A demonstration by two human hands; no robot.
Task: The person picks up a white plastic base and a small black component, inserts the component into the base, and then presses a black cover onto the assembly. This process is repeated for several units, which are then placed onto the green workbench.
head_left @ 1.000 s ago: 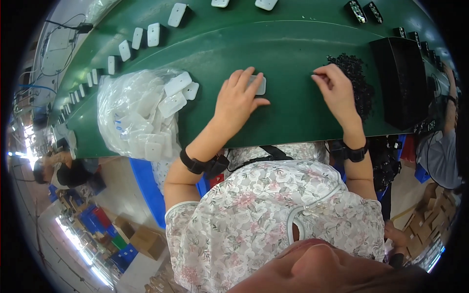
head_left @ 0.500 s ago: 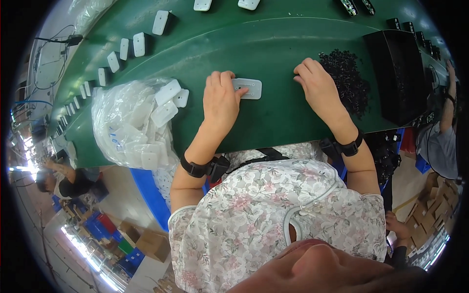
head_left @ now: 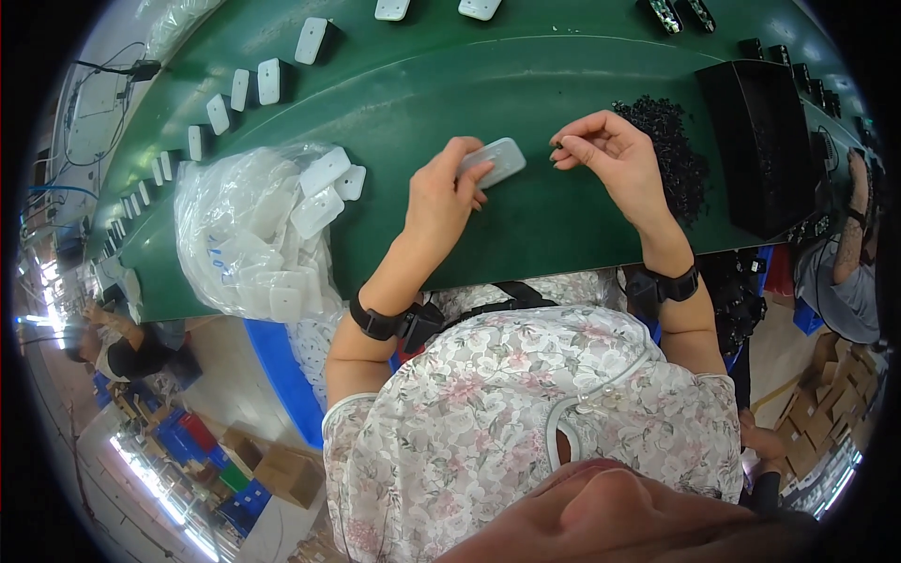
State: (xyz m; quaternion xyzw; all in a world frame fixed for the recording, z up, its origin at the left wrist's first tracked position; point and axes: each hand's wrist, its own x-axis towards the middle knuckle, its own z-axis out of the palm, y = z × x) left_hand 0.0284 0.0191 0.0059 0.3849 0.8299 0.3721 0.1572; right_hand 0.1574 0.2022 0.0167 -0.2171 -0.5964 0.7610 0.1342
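My left hand [head_left: 443, 192] grips a white rectangular plastic cover [head_left: 502, 161] by its left end, tilted above the green table. Just right of it, my right hand [head_left: 610, 155] pinches a tiny black part [head_left: 557, 145] between thumb and fingertips; its exact shape is too small to make out. Beside the right hand lies a heap of small black parts [head_left: 668, 150]. To the left of my left hand is a clear plastic bag [head_left: 225, 253] full of white covers, with several loose covers [head_left: 319, 211] at its mouth.
A black bin [head_left: 758, 141] stands right of the heap. White-topped black pieces [head_left: 268, 83] form a curved row along the far left of the green table [head_left: 413, 103]. Circuit-board pieces [head_left: 666, 17] lie at the far right. Other people work at both sides.
My left hand has lifted the white cover off the table and tilted it. The right hand has come slightly left, toward the cover, and the tiny black part now shows at its fingertips.
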